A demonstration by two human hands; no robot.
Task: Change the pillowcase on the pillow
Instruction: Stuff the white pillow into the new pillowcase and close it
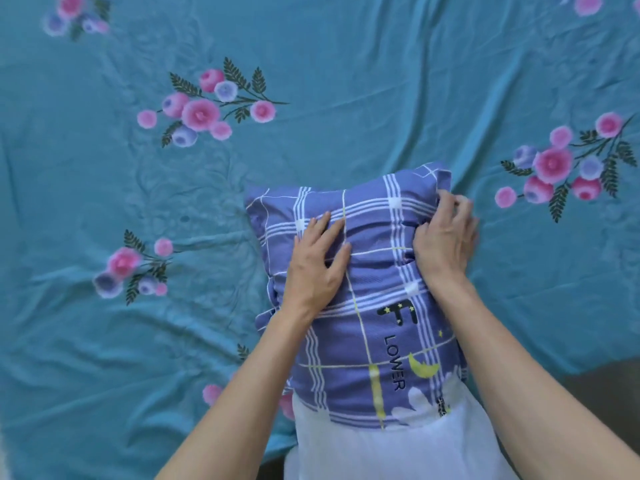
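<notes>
Lying under left hand (317, 268): pillowcase (363, 306); right hand (446, 237) seemingly gripping.

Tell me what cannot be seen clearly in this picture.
Head view:
- Right hand fingertips: blurred, buried in pillowcase folds.
- Pillow: mostly covered by the pillowcase; near end cut by the bottom edge.
- Left hand palm: faces down, hidden.
- Sheet flowers at the corners: cut off.
</notes>
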